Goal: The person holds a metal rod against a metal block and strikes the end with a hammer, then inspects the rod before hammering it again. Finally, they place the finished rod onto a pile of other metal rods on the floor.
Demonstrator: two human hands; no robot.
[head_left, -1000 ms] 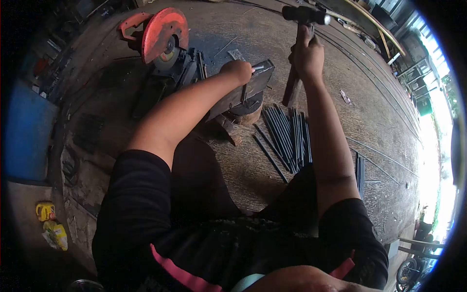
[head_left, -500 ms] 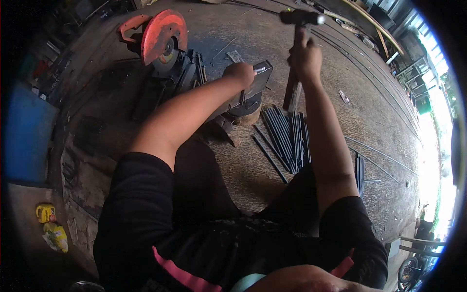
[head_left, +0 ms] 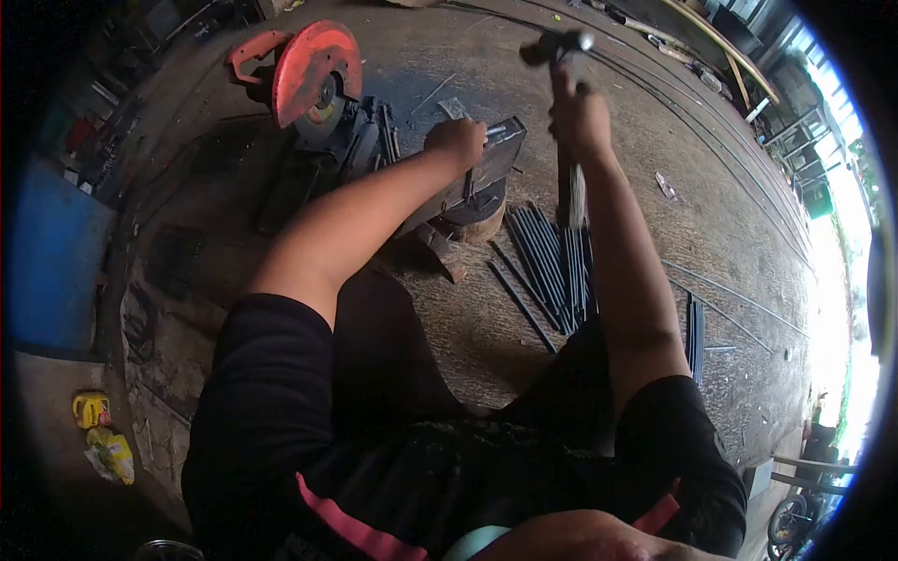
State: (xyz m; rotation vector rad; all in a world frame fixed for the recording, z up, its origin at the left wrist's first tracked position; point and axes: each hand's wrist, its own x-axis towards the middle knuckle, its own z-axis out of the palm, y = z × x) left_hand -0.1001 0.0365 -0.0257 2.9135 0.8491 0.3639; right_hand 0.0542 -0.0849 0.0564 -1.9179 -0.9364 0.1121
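My right hand is wrapped round the wooden handle of a hammer, raised with its head at the top and slightly blurred. Over a dark metal block my left hand is closed, gripping a thin metal rod whose short end lies along the block's top; the rest is hidden by the fingers. The block rests on a round wood stump. Near my right forearm, a bunch of dark metal rods lies on the ground. The hammer head is apart from the block.
A red cut-off saw stands at the left of the block. More dark rods lie by my right elbow, and long thin bars run along the ground on the right. Yellow packets sit at the far left, near a blue panel.
The hammer head has shifted left and slightly lower, with its handle tilting the other way. My left hand has moved only slightly, and less of the rod's bright end shows.
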